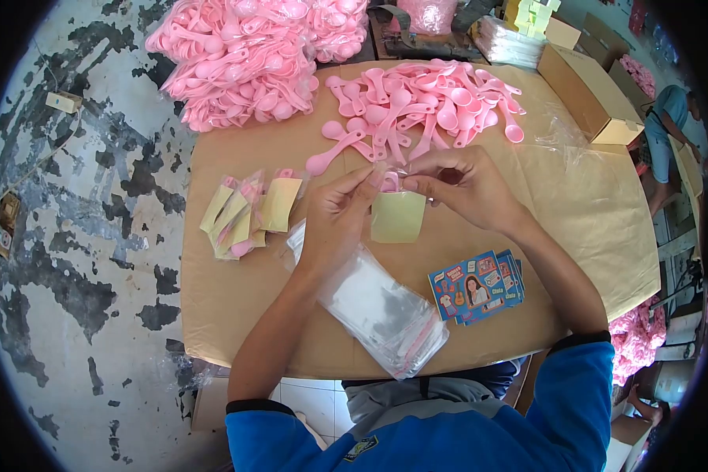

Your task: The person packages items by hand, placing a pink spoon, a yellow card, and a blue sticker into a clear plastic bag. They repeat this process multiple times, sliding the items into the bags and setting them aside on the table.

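Observation:
Between my two hands is a clear plastic packet (398, 219) with a pale yellow card and a pink plastic piece, probably a spoon's handle, showing at its top. My left hand (340, 206) pinches its upper left corner; my right hand (466, 187) has its fingers closed on the upper right edge. Below my left forearm lies a stack of clear plastic bags (374, 303). Printed blue cards (473, 289) are stacked by my right forearm. Several filled packets (282, 203) lie left of my left hand. Loose pink spoons (447, 116) are heaped beyond both hands.
Large clear bags of pink spoons (240, 67) stand at the table's far left. A cardboard box (586, 94) sits at the far right corner, near crumpled plastic film (562, 141). Brown paper (236, 315) covers the table. Another person (669, 118) is at the far right.

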Motion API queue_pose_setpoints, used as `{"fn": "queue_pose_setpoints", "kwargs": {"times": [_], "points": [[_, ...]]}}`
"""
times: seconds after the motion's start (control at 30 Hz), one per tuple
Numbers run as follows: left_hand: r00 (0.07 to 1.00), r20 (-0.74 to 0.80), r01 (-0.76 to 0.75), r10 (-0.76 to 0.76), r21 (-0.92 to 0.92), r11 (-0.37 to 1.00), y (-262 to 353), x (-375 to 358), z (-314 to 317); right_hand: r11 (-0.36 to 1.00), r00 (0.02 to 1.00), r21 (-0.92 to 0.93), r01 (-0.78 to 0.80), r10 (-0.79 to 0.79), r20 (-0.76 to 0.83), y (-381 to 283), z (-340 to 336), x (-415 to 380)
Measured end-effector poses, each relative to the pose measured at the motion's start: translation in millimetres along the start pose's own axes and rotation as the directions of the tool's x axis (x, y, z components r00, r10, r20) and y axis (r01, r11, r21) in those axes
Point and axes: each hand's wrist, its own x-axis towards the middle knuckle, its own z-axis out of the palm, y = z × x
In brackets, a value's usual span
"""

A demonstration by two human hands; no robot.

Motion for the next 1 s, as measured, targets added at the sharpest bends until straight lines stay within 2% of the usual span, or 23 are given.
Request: {"fn": "queue_pose_setpoints", "kwargs": {"times": [0.03, 0.13, 0.23, 0.33, 0.43, 0.53, 0.63, 0.77, 0.87, 0.93, 1.0], "points": [[1.000, 0.004, -0.021, 0.021, -0.017, 1.000, 0.2, 1.0, -0.1, 1.000, 1.000, 0.017, -0.001, 0.002, -0.025, -0.1, -0.1, 0.3], [0.999, 0.031, 0.043, -0.042, -0.033, 0.999, 6.2, 3.7, -3.4, 0.997, 0.997, 0.060, -0.041, 0.044, -0.058, 2.5, 0.4, 1.6], [0.993, 0.116, 0.013, -0.034, 0.174, 0.985, 5.8, 7.9, -11.9, 1.000, 0.999, 0.019, -0.018, 0.018, -0.032, 13.4, -2.6, 2.5], [0.988, 0.140, 0.038, -0.060, 0.151, 0.988, 9.5, 8.2, -12.0, 0.998, 0.998, 0.056, 0.021, -0.017, -0.056, 19.9, -1.5, 1.5], [0.985, 0.171, 0.003, -0.034, 0.178, 0.984, 6.2, 7.9, -16.7, 0.978, 0.977, 0.019, 0.208, -0.206, -0.061, 37.1, -4.9, 3.2], [0.977, 0.215, -0.044, -0.018, 0.278, 0.960, 6.4, 8.5, -22.8, 0.934, 0.936, -0.062, 0.352, -0.353, 0.004, 43.2, -16.5, 4.3], [0.978, 0.202, -0.016, -0.053, 0.321, 0.947, 6.3, 7.2, -25.0, 0.917, 0.929, -0.149, 0.369, -0.359, 0.092, 37.4, -23.9, 3.1], [0.970, 0.236, -0.064, -0.064, 0.496, 0.866, 5.5, 7.5, -29.2, 0.895, 0.913, -0.187, 0.404, -0.384, 0.139, 38.0, -26.7, 3.8], [0.963, 0.261, -0.088, -0.061, 0.523, 0.848, 4.5, 8.4, -31.7, 0.885, 0.911, -0.227, 0.408, -0.379, 0.159, 36.0, -26.8, 3.7], [0.942, 0.336, -0.197, 0.014, 0.518, 0.832, 2.8, 11.2, -36.5, 0.865, 0.902, -0.259, 0.430, -0.396, 0.175, 32.6, -26.3, 3.6], [0.963, 0.266, -0.151, 0.035, 0.432, 0.889, 4.8, 6.3, -22.0, 0.855, 0.900, -0.285, 0.434, -0.402, 0.166, 31.5, -25.8, 3.7]]}}
